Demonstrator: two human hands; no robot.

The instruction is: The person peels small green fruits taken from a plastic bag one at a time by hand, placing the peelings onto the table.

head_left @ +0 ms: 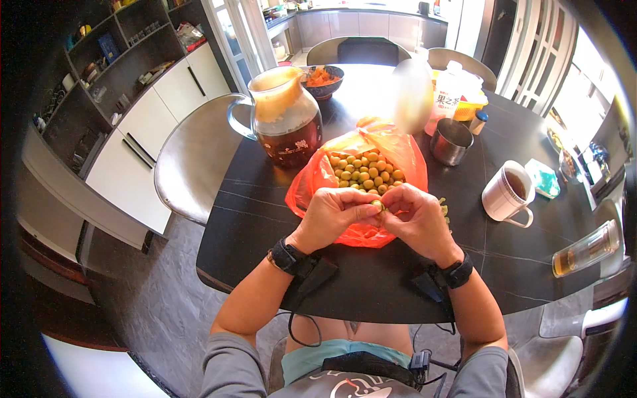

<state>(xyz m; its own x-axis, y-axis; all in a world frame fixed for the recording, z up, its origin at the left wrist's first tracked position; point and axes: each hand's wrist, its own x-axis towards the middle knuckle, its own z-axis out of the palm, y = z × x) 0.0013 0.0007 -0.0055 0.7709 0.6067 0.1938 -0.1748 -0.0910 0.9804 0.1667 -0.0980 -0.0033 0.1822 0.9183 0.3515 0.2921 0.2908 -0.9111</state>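
An open red plastic bag (pixel 405 149) full of small round green and yellowish fruits (pixel 363 171) lies on the dark table. Over the bag's near edge, my left hand (pixel 337 215) and my right hand (pixel 419 215) meet at the fingertips. Between them they pinch one small green fruit (pixel 378 205), partly hidden by the fingers. Both hands are closed on it. Some green bits (pixel 444 211) show on the table just beyond my right hand.
A glass pitcher of dark liquid (pixel 287 132) stands left of the bag. A metal cup (pixel 452 142), a white mug (pixel 507 192), a tissue pack (pixel 542 178) and a glass (pixel 586 249) are on the right. Behind are a bowl (pixel 323 87) and a bottle (pixel 444 99).
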